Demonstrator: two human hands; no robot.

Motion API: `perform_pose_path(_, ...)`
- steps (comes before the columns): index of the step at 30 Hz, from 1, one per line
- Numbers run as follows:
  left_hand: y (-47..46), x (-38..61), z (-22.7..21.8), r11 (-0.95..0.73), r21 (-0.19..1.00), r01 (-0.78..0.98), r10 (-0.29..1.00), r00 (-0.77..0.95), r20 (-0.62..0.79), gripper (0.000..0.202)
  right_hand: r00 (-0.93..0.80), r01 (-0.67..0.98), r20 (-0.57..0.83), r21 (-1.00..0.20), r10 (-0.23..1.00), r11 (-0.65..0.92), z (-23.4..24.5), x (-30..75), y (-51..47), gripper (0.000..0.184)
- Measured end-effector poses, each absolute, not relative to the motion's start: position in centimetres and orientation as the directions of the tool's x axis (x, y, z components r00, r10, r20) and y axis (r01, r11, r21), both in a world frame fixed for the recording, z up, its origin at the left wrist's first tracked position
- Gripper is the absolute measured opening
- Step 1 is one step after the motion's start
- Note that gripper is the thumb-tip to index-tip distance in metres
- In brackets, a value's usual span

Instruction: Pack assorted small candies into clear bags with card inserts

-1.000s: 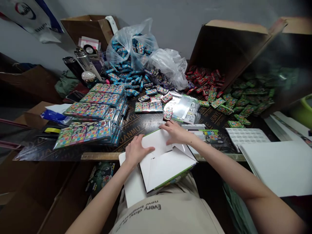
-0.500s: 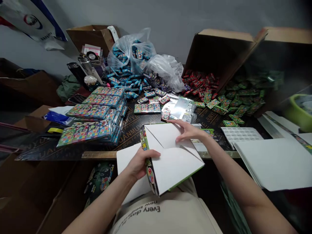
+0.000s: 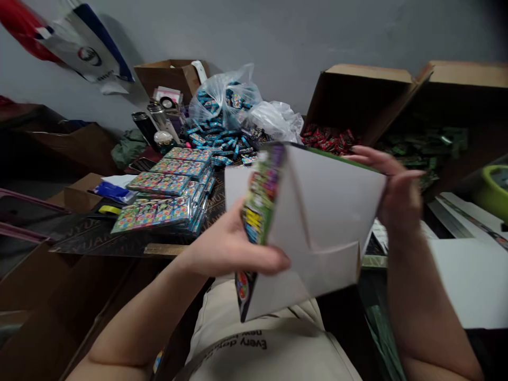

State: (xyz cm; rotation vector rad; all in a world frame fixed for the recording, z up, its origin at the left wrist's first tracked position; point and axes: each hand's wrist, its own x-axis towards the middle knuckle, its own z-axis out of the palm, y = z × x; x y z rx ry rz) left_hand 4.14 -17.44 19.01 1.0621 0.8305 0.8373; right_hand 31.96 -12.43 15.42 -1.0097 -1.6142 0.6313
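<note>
My left hand [image 3: 238, 246] is closed around the left side of a folding cardboard box [image 3: 329, 201], its thumb lying over the white inner face. Bright cartoon-like print in green, purple and yellow covers the narrow left side; the inside is plain white, with a flap standing partly folded at the lower right. The box is tilted up above my lap. At its right edge my right hand [image 3: 400, 196] touches the card with fingers spread, somewhat blurred; part of that hand is hidden behind the box. A white sheet [image 3: 235, 185] shows behind the box's left side.
Stacks of wrapped colourful packs [image 3: 159, 185] stand at left on the table. Behind lie blue packets [image 3: 214, 137], a plastic bag [image 3: 226, 98] of them, and red packets [image 3: 329, 138]. Open cartons [image 3: 357, 100] stand at back right, white card sheets [image 3: 468, 280] at right.
The box has been raised and tilted up towards the right. My right hand has moved from its inner flaps to its right edge; my left hand keeps hold of the left side.
</note>
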Motion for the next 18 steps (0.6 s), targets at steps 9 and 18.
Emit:
perform_pose_path(9,-15.6,7.5,5.8,-0.64,0.29,0.711,0.697,0.697,-0.171,0.023,-0.221,0.665,0.474,-0.566,0.853,0.487,9.1,28.5,-13.7,0.067)
perform_pose_path(18,-13.3,0.9,5.9,-0.572,0.564,0.596,0.751,0.656,0.069,0.046,-0.576,0.753,0.066,-0.345,0.815,0.56,-1.8,23.5,-9.5,0.045)
